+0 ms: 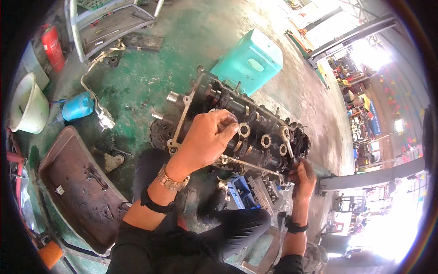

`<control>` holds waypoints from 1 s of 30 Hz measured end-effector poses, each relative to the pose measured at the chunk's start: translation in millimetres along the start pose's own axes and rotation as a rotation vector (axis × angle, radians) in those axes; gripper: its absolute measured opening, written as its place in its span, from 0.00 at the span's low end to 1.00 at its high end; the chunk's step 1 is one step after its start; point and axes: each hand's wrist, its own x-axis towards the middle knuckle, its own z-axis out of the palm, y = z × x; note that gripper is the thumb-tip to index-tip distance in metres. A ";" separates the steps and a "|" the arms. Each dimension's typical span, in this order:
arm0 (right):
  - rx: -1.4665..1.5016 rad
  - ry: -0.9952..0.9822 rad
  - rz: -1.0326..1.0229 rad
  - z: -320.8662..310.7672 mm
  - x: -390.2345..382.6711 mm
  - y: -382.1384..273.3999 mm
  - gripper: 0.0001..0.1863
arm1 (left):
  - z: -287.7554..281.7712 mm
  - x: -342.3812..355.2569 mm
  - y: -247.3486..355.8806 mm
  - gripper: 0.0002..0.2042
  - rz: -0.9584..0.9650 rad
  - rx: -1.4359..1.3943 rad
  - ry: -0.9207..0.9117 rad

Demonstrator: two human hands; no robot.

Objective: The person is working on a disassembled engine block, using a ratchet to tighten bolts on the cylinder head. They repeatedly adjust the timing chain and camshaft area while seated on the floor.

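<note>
A dark, oily engine [255, 157] with shafts and round metal caps along its open top stands before me. My left hand [205, 139] is over its left half, fingers curled and thumb pressed toward the forefinger beside a pale ring-shaped cap [244, 130]. Whatever those fingers may hold is hidden. At the right end of the engine, my right hand [303, 177] is closed around the handle of a ratchet wrench [289, 144]. The wrench's round head rests over the engine top, pointing away from me.
A turquoise plastic stool [255, 64] stands just behind the engine. To the left are a grimy tray [82, 187], a pale bucket [29, 105], a blue canister [77, 107] and a red fire extinguisher [53, 48]. Below the engine sits a blue parts box [242, 192].
</note>
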 end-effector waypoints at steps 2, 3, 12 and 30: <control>0.182 -0.098 0.114 -0.1 -0.7 2.8 0.18 | 1.7 1.3 -2.5 0.09 0.004 -0.011 0.003; 0.239 -0.081 0.151 0.9 0.8 5.1 0.18 | 3.2 2.6 -3.2 0.09 0.031 -0.003 0.013; 0.373 -0.018 0.201 1.9 8.0 16.8 0.23 | 7.3 1.0 -8.6 0.09 -0.031 0.032 0.005; 0.842 0.190 0.061 29.2 20.1 41.0 0.17 | 5.9 -2.7 -18.6 0.05 -0.100 -0.108 0.027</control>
